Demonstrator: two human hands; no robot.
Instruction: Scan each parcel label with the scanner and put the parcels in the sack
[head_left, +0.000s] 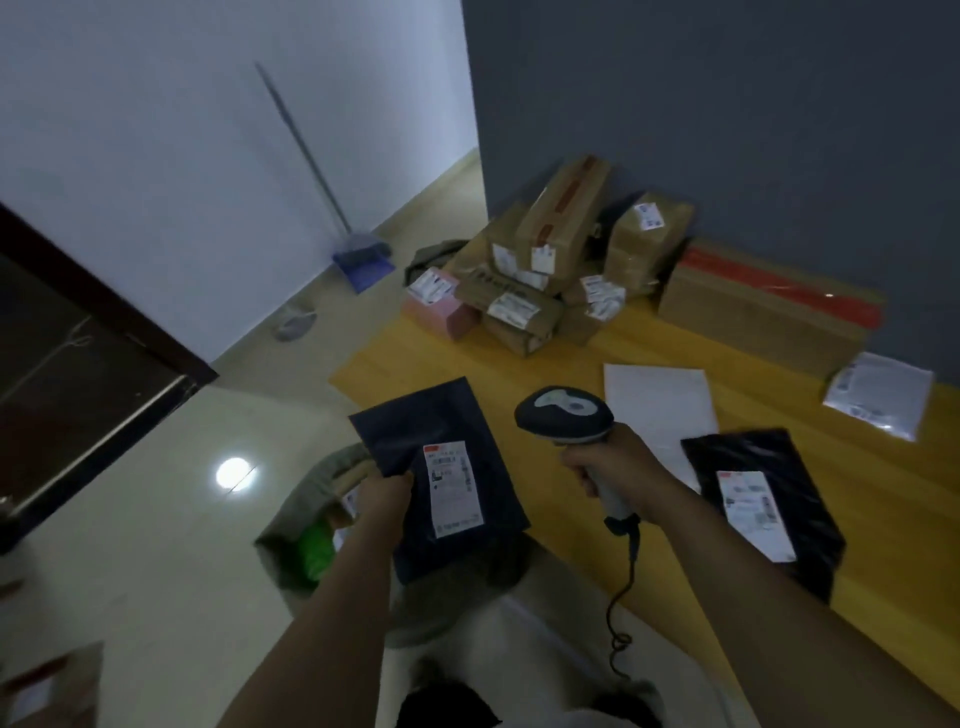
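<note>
My left hand (383, 493) grips the left edge of a dark flat mailer parcel (441, 415), held label-up over the open grey sack (306, 499). The parcel's white label (451, 488) faces me. My right hand (618, 467) grips the handle of a dark barcode scanner (566, 413), whose head sits just right of the parcel, its coiled cable (623, 597) hanging down. The sack on the floor holds a green item (314, 551) and other parcels. A second dark mailer (763, 509) with a label lies on the yellow table (597, 358) to the right.
A heap of brown cardboard boxes (550, 270), a pink box (441, 306) and a long box with red tape (769, 306) stand at the table's back. A white sheet (660, 400) and a clear bagged parcel (883, 395) lie on the table. A broom and dustpan (358, 254) lean against the wall.
</note>
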